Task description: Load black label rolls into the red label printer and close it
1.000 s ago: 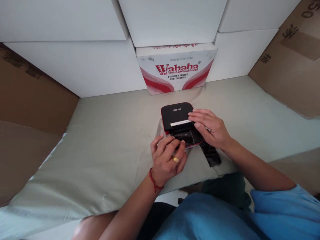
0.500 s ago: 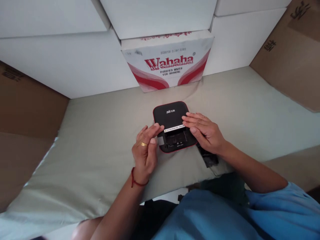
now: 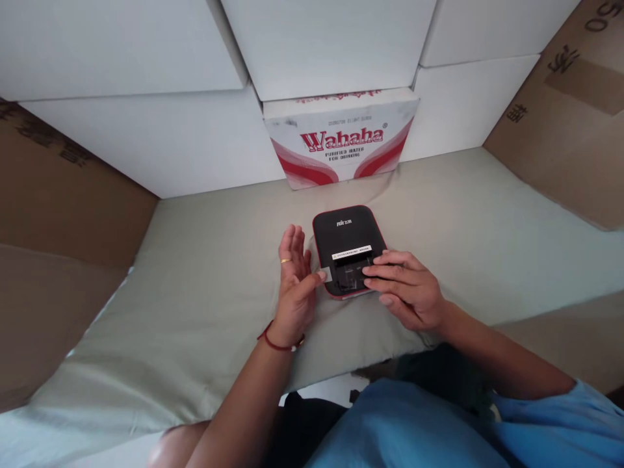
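Note:
A flat black device (image 3: 344, 235), rounded at the corners with a red rim, looks like a small receipt printer and lies on the cloth-covered surface. It has a white label strip (image 3: 351, 253) across it and a grey tape piece (image 3: 326, 275) at its left edge. My left hand (image 3: 296, 279) stands open beside it, thumb tip on the tape and fingers stretched upward. A dark glossy piece (image 3: 350, 275) shows over its lower part. My right hand (image 3: 407, 283) has its fingers stretched over that piece and the device's right edge, thumb apart. What lies beneath this hand is hidden.
A Wahaha water carton (image 3: 344, 146) stands behind the device, among stacked white boxes (image 3: 131, 143). Brown cardboard boxes flank the surface on the left (image 3: 73, 195) and right (image 3: 570, 143). The creased grey-green cloth (image 3: 219, 273) ends near my body.
My left hand has turned, its thumb now on the tape. My right hand has slid down to the device's lower part. The dark glossy piece no longer shows at the lower right.

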A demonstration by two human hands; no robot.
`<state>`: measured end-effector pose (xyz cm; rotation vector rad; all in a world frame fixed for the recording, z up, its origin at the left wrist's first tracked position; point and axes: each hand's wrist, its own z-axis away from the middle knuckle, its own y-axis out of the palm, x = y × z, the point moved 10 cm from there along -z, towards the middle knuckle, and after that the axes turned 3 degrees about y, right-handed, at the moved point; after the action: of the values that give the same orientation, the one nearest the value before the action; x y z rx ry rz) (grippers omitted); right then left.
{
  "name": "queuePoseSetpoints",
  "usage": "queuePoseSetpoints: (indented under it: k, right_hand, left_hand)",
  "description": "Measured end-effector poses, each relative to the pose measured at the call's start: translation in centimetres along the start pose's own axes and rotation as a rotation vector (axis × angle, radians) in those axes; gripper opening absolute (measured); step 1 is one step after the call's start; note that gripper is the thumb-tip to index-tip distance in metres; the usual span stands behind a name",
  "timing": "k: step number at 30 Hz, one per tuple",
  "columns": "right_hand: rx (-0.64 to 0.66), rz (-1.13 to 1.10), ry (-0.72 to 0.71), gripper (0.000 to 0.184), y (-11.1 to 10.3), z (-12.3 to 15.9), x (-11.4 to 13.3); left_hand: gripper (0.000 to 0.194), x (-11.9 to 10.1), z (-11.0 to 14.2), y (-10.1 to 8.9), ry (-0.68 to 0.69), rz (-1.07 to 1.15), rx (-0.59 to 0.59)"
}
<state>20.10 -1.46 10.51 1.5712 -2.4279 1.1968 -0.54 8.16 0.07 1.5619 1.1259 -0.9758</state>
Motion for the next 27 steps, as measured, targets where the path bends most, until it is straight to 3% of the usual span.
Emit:
queuePoseSetpoints:
  k: [6,11,13,15,17,19,22,27]
  right_hand:
    - [-0.004,-0.006,-0.032,0.032,-0.1,0.3,-0.5]
    - [0.03,-0.047,-0.036,0.029,-0.3,-0.8,-0.4]
    - [0.056,-0.087,0.049,0.031,-0.7,-2.2,-1.0]
    - [0.093,-0.074,0.244,0.035,-0.9,-4.1,-2.9]
    - [0.216,0.005,0.448,0.036,-0.3,-6.2,-5.0]
    - [0.448,0.164,0.54,0.033,1.6,-8.0,-6.4]
    - [0.758,0.49,0.514,0.03,4.5,-9.8,-7.6]
    - [0.903,0.697,0.424,0.026,8.1,-10.6,-8.5]
  left_hand:
    - [0.112,1.2,0.2,0.4,-0.093,0.039,0.019]
    - [0.105,1.3,0.3,0.8,-0.092,0.008,0.029]
    - [0.102,1.3,0.2,0.7,-0.087,0.003,0.005]
    - [0.097,1.6,0.1,0.7,-0.108,0.011,0.003]
    - [0.09,1.9,0.1,0.9,-0.143,0.038,0.026]
    - [0.083,1.8,0.1,1.2,-0.158,0.07,0.047]
    - [0.075,1.5,0.1,1.4,-0.152,0.093,0.05]
    - [0.073,1.2,0.0,1.9,-0.144,0.118,0.067]
